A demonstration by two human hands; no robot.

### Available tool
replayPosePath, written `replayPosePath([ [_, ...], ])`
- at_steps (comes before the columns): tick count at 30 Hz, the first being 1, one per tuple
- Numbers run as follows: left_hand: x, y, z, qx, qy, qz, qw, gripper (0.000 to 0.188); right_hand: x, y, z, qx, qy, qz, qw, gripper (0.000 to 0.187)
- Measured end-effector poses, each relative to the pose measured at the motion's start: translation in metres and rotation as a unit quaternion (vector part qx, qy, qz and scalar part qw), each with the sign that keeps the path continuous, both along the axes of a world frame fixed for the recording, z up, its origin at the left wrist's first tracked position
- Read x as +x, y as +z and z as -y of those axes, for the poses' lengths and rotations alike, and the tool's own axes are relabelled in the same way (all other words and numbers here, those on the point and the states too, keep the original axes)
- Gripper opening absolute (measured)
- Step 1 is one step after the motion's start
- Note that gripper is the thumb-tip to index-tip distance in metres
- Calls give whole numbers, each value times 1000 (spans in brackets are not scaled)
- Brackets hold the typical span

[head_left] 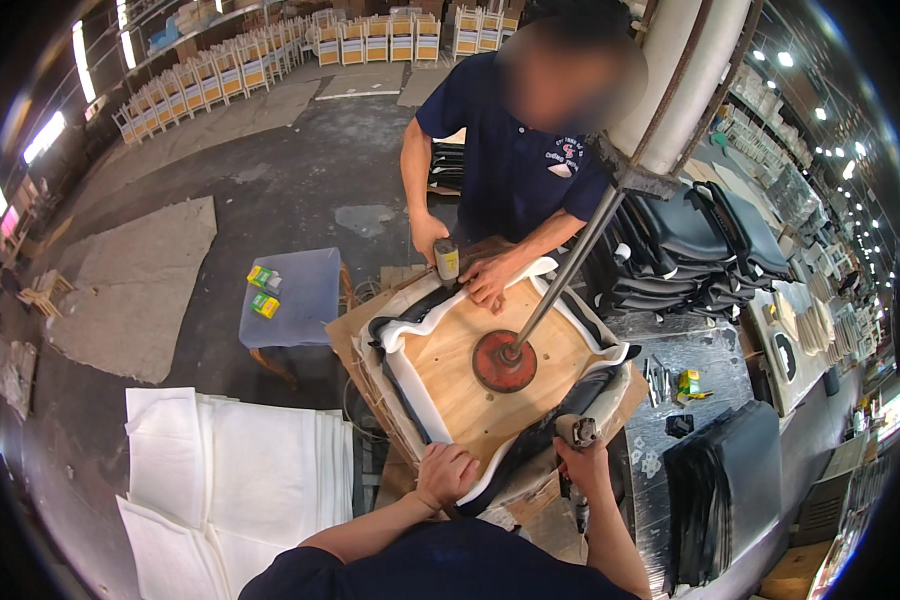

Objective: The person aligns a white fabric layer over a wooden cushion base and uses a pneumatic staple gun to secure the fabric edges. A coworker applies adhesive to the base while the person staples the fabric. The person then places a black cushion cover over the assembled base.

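A square plywood seat board [430,365] lies underside up, with white padding [413,385] and black cover material [530,440] folded round its edges. A round red press plate [504,362] on a metal rod bears down on its middle. At the near corner my left hand [447,476] has its fingers curled on the padding's edge. To the right, my right hand [583,466] grips a staple gun [577,431] beside the black cover. Across the board, another person's hand [428,236] holds a second staple gun [447,259]; that person's other hand [488,282] presses the far edge.
White padding sheets [260,460] are stacked at the near left. A chair with a bluish seat [295,318] carries small yellow-green boxes. On the right, black seat covers [730,490] and black cushions [680,235] sit in piles by a wrapped table [660,345]. The press column [675,90] rises at the far right.
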State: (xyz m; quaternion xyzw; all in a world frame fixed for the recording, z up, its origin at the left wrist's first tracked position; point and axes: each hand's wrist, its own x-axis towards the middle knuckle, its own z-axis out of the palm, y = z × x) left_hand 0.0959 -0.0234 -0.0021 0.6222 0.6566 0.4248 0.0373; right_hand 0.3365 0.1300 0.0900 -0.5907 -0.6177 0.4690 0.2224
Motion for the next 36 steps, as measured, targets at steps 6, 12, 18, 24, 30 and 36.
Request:
replayPosePath([
  [6,-1,-1,-1,-4,-3,-3,1000,10,3,-2,-4,-15,-5,7,1000,29],
  [12,0,0,-1,13,3,-3,1000,10,1,1,-3,-14,-5,7,1000,29],
  [18,0,0,-2,17,1,-6,1000,9,2,1,-1,-23,-13,14,1000,28],
  [24,1,0,-1,13,3,-1,1000,9,3,2,-2,-8,-1,2,1000,28],
  [30,2,-1,-2,10,0,1,1000,11,5,-6,-2,-19,-22,6,1000,30],
  [36,3,-1,0,-2,-3,-8,1000,10,3,-2,-2,-10,-12,13,1000,31],
])
